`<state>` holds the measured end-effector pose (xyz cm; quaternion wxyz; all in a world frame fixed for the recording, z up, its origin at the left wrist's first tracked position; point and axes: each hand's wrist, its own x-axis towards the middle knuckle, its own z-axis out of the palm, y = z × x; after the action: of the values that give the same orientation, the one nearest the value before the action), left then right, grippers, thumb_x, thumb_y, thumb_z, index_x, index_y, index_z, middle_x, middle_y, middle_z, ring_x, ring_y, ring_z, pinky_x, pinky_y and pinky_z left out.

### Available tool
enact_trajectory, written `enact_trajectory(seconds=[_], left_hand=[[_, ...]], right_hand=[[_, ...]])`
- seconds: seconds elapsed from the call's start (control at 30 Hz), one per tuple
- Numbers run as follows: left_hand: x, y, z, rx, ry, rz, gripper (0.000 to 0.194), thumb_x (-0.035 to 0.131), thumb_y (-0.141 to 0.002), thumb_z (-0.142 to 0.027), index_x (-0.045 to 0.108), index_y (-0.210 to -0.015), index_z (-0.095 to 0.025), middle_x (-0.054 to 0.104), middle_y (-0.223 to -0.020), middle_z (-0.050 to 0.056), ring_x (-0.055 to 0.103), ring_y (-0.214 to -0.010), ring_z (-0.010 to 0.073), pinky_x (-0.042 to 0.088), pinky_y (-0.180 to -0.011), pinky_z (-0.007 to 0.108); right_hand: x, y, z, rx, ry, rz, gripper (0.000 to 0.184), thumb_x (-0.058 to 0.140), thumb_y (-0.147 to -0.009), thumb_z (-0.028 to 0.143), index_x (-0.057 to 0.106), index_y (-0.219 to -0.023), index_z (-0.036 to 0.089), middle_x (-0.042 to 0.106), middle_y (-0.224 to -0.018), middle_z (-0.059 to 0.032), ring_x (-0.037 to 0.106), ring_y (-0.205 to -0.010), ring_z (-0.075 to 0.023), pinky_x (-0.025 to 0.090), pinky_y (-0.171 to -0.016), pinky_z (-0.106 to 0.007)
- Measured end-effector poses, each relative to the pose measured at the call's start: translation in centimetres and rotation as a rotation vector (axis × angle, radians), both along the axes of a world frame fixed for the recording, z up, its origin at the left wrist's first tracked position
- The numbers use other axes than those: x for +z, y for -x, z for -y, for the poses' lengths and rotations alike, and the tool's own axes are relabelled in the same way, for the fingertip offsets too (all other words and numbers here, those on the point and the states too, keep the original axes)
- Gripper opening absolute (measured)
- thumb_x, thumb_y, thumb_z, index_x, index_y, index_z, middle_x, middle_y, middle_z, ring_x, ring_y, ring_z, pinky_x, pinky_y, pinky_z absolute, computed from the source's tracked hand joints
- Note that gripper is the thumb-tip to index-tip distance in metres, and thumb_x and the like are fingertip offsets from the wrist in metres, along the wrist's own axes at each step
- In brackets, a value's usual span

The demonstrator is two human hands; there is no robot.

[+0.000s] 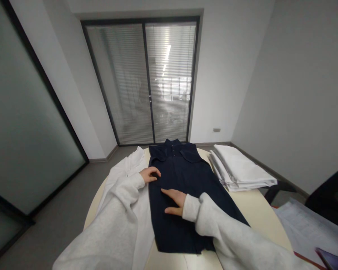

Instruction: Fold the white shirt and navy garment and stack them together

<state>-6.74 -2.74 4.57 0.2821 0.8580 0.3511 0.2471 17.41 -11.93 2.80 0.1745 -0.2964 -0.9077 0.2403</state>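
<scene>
On the round table (pixel 264 210), a navy garment (pixel 181 172) lies spread — apparently being smoothed — beneath a loosely curled, open left hand (pixel 148 175) and open right hand (pixel 177 198); contact is unclear. The next touch calls for light, flat fingers.

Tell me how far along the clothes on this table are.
Looks done: the white stack on the right is neatly folded. In hand: the navy garment lies spread lengthwise, collar at the far end, with the left hand and right hand at it, neither visibly gripping cloth. Apparently left: folding the navy one, and perhaps the white garment on the left, which lies loose and partly hidden by a sleeve.
</scene>
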Motion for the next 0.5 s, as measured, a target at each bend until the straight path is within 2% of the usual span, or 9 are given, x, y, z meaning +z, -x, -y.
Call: enact_trajectory(seconds=[0.1,0.2,0.3,0.4,0.5], left_hand=[[-0.3,0.3,-0.2,0.109,-0.05,0.089,0.026,0.054,-0.072,-0.02,0.058,-0.097,-0.017,0.056,-0.109,0.007,0.054,-0.097,0.018,0.046,-0.066,0.023],[-1.4,1.3,-1.0,0.198,-0.162,-0.007,0.024,0.049,-0.077,-0.021,0.059,-0.099,-0.019,0.057,-0.111,0.006,0.051,-0.104,0.0188,0.045,-0.08,0.03],[-3.0,2.2,-2.1,0.267,-0.257,-0.167,0.026,0.049,-0.079,-0.026,0.061,-0.101,-0.019,0.054,-0.116,0.009,0.046,-0.112,0.0214,0.035,-0.096,0.038],[-4.3,2.5,-2.7,0.393,-0.353,-0.219,0.037,0.052,-0.079,-0.033,0.056,-0.113,-0.02,0.039,-0.134,0.009,0.031,-0.125,0.0244,0.026,-0.103,0.041],[-4.8,2.0,-2.5,0.439,-0.357,-0.264,0.047,0.046,-0.083,-0.038,0.043,-0.127,-0.022,0.027,-0.141,0.007,0.019,-0.131,0.0223,0.02,-0.105,0.041]], right_hand=[[-0.8,1.5,1.2,-0.044,0.018,-0.02,0.071,0.064,-0.067,0.033,0.038,-0.131,0.016,0.046,-0.116,-0.013,0.047,-0.106,-0.0226,0.039,-0.092,-0.036],[-0.5,1.8,1.7,-0.043,0.053,-0.029,0.049,0.06,-0.068,0.019,0.054,-0.117,0.019,0.05,-0.097,-0.0069,0.052,-0.087,-0.0166,0.044,-0.08,-0.03],[0.3,1.7,2.1,0.042,0.11,-0.047,0.036,0.058,-0.071,0.018,0.062,-0.106,0.024,0.05,-0.079,-0.0011,0.051,-0.07,-0.0115,0.045,-0.068,-0.025],[0.5,1.4,2.5,0.088,0.338,-0.078,0.027,0.057,-0.072,0.017,0.066,-0.097,0.022,0.05,-0.072,0.0012,0.049,-0.057,-0.0057,0.042,-0.054,-0.017],[0.4,0.8,2.4,0.197,0.725,-0.08,0.028,0.058,-0.075,0.028,0.064,-0.099,0.015,0.055,-0.067,0.001,0.054,-0.052,-0.0052,0.043,-0.049,-0.015]])
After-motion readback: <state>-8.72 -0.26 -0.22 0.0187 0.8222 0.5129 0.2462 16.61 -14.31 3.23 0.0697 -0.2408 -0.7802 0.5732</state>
